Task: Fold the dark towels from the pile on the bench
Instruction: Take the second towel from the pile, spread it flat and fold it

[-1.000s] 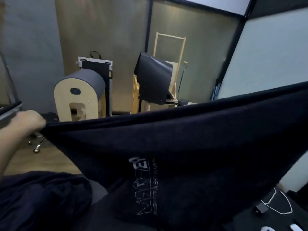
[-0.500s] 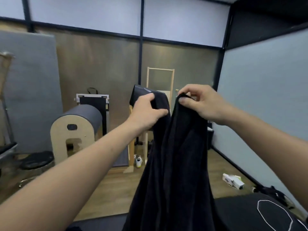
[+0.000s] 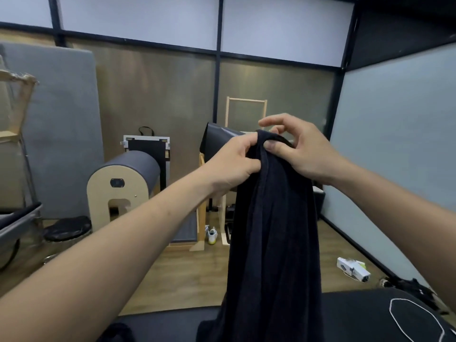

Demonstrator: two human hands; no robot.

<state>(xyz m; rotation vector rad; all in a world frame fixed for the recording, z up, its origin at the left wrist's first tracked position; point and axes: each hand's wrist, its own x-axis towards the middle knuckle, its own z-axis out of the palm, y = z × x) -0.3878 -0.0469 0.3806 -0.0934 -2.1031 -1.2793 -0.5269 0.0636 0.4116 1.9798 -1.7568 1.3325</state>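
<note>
Towel [image 3: 271, 230]: plain blk/navy. Bench [image 3: 357, 314]: blk w/ white outline. Barrel [image 3: 118, 183]: grey top, pale wood side. Shoe [image 3: 212, 235]: white, yellow sole.

Both bare forearms are held forward and up, the hands close together. The dark towel [image 3: 271, 230] is gripped at its top in the curled left hand [image 3: 232, 164] and pinched under the thumb of the right hand [image 3: 303, 149], whose index finger is held raised.

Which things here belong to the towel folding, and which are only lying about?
Job: dark towel, gripped at its top by left hand and right hand; bench.
Lying about: white box, white shoe on the floor, round stool, arched barrel.
</note>
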